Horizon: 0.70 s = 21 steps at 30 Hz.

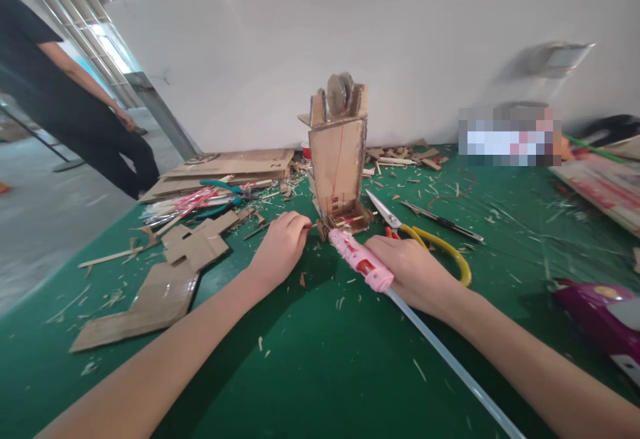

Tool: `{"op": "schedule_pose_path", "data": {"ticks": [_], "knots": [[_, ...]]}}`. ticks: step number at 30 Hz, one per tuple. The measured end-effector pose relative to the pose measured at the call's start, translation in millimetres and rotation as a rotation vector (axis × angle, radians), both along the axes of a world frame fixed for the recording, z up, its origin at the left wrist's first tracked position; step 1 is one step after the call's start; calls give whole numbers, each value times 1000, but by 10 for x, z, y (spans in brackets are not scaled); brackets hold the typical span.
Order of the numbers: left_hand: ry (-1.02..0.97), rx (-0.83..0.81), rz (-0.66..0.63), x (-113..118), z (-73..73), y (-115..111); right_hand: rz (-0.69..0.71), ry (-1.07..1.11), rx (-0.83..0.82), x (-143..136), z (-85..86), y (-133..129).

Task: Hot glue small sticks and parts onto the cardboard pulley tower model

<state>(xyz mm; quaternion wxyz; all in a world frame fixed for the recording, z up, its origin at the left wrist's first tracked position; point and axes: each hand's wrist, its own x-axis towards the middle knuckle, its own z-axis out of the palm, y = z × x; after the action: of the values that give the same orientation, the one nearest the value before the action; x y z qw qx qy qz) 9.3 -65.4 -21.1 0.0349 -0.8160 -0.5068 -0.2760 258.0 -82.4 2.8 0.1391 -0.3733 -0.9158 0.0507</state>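
A tall cardboard model (336, 162) stands upright on the table, with round cardboard discs at its top and a red thread running down its front. At the lower left of its base, my left hand (281, 247) is closed in a pinch on what looks like the end of a thin stick, largely hidden by the fingers. My right hand (407, 267) is wrapped round a pink hot glue gun (357, 259), its front end close to the model's base. A long clear glue stick (450, 355) sticks out of the gun's back. Whether the nozzle touches the cardboard, I cannot tell.
Yellow-handled scissors (443, 252) and a utility knife (443, 221) lie right of the model. Cut cardboard pieces (165, 292) and teal-handled pliers (220, 187) are on the left. A purple object (595, 312) sits at the right edge. A person (75, 92) stands beyond the table.
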Motion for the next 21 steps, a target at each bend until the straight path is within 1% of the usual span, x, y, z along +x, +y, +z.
{"op": "schedule_pose_path", "data": {"ticks": [6,11,15,18,21], "knots": [[-3,3,4,1,5,-4,-7,-54,-77,15,66,-17],[7,12,3,11,13,-12,-62,-5,-48,12,29,3],[-7,13,4,8,6,-10,-43,-9,-53,23,-9,23],[-17,6,8,6,-6,-5,-24,-43,-41,26,4,13],[-11,5,8,6,-13,-4,-50,-47,-74,16,42,-10]]}}
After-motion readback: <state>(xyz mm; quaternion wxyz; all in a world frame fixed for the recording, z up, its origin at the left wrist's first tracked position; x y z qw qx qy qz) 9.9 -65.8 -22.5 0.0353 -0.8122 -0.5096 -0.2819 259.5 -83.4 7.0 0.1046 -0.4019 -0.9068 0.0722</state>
